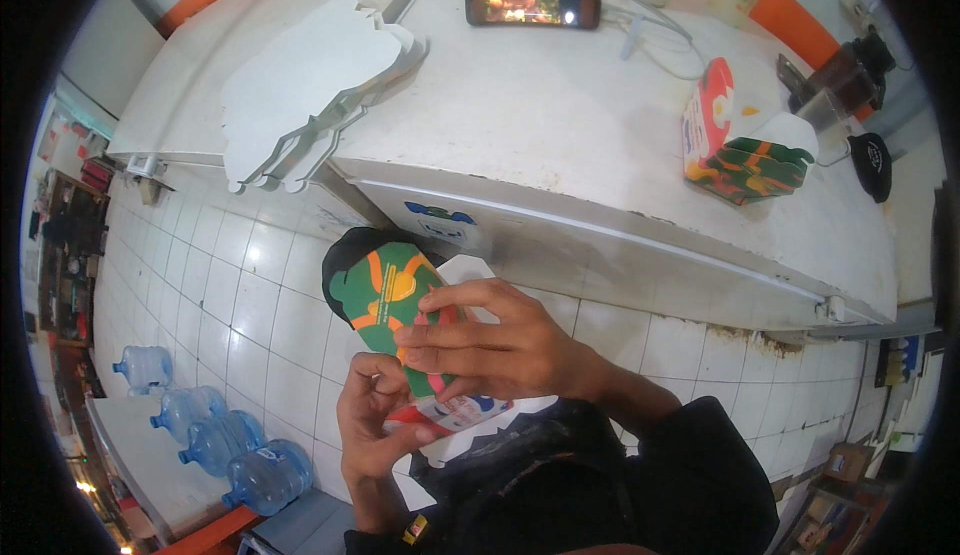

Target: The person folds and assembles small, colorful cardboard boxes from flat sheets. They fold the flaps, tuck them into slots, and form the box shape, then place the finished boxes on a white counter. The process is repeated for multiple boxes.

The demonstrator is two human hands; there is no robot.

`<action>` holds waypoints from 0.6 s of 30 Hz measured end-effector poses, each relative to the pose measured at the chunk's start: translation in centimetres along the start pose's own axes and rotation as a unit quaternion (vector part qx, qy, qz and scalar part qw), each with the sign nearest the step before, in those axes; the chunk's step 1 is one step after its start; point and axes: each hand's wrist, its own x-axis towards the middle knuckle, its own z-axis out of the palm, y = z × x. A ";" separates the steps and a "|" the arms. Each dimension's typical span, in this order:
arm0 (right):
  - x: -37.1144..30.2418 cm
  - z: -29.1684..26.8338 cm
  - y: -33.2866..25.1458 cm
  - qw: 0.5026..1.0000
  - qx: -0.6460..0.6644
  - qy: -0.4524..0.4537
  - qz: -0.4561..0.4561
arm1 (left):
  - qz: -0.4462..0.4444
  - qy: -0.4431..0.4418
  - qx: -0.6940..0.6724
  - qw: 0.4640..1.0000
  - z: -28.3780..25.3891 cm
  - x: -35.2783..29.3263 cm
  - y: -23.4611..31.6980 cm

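A printed cardboard food box, green with orange and yellow shapes and a red and white side, is held low in front of my body, partly folded. My right hand lies over its upper side with the fingers pressed along the card. My left hand grips its lower edge, fingers curled and thumb against the red and white part. Both hands cover much of the box's middle. On the white counter, a similar box stands folded up at the right. A stack of flat white box blanks lies at the left, overhanging the front edge.
A phone showing a picture sits at the counter's back, with a white cable beside it. Farther right are a dark blender-like appliance and a black cap-like item. Several blue water jugs stand at lower left.
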 end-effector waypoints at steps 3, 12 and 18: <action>-0.2 0.2 0.3 0.999 0.033 0.002 -0.002 | 0.010 -0.014 -0.061 0.998 -1.0 -0.1 -1.1; -0.8 0.6 1.3 0.983 0.180 0.015 0.016 | -0.079 0.105 -0.076 0.988 2.9 0.5 0.3; 0.0 -0.6 1.3 0.991 0.110 -0.009 0.078 | -0.062 0.135 0.049 0.988 1.2 0.5 0.3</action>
